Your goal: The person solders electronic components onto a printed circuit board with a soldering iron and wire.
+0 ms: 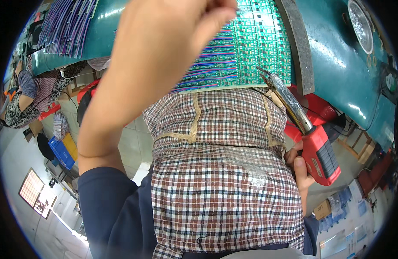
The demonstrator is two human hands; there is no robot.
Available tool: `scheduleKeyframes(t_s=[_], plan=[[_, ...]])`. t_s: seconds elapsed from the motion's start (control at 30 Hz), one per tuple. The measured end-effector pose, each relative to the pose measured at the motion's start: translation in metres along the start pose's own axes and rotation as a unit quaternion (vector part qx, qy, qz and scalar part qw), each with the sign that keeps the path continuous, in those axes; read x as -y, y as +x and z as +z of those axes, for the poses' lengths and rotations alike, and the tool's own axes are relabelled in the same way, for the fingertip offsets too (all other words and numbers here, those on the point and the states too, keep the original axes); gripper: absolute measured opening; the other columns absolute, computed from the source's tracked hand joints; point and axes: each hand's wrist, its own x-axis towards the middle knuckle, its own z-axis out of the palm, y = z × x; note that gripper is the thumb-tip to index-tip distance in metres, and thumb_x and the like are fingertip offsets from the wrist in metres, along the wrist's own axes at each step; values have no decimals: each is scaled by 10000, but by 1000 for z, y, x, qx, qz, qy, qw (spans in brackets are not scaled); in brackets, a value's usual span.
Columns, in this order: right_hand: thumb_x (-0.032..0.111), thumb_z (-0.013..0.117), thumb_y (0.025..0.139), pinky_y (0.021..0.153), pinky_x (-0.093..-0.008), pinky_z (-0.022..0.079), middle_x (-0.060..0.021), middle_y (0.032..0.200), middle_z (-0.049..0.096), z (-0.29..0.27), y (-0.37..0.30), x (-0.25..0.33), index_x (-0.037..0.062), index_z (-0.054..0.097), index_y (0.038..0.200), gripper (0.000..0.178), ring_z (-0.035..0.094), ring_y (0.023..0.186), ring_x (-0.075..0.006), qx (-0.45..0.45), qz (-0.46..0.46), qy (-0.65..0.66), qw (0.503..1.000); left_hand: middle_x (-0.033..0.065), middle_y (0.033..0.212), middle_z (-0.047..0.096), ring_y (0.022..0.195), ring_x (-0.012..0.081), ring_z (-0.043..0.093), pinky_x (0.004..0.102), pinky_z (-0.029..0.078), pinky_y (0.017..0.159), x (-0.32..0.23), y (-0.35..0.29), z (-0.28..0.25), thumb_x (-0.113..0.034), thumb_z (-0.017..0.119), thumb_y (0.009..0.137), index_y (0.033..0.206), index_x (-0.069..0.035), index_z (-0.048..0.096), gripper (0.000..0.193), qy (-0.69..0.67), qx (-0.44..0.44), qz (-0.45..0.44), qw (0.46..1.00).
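My left hand (207, 15) reaches over a green panel of small circuit boards (268, 47) at the top edge. Its thumb and fingers are drawn together, partly cut off and blurred; whatever they hold is hidden. Rows of thin purple, blue and red wires (216, 60) lie across the panel's left part, partly behind my forearm. On the right, my right hand (298, 168) is closed around the handle of a red and black soldering gun (320, 157). Its metal barrel slants up and left, with the thin tip over the panel's lower right part.
A dark grey bar (300, 47) stands along the panel's right edge. Farther right on the green table (332, 47) is a round metal dish (361, 26). A bundle of purple wires (67, 28) lies at the far left. Another person (30, 90) sits at the left.
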Motion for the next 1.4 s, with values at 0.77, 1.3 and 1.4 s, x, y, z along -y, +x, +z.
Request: scheduleKeyframes(t_s=[0.77, 1.3, 1.4], plan=[[191, 690, 893, 602, -276, 397, -65, 751, 583, 24, 15, 16, -83, 595, 1165, 397, 514, 642, -130, -4, 5, -43, 999, 77, 724, 612, 622, 238, 622, 344, 505, 541, 0, -68, 55, -126, 728, 881, 798, -37, 608, 170, 9, 57, -34, 998], [-25, 678, 867, 798, -318, 531, -100, 969, 706, 10, 17, 11, -69, 673, 1172, 308, 658, 855, -180, 33, -26, -41, 998, 81, 702, 604, 595, 257, 607, 369, 470, 527, 0, -64, 60, -118, 725, 866, 751, -40, 580, 201, 10, 32, -30, 999], [-11, 681, 876, 795, -310, 529, -101, 971, 706, 4, 10, 5, -74, 670, 1180, 310, 654, 845, -175, 20, 16, -4, 1000, 83, 702, 603, 596, 261, 606, 371, 471, 536, 0, -64, 60, -118, 726, 864, 752, -39, 579, 200, 10, 30, -27, 999]])
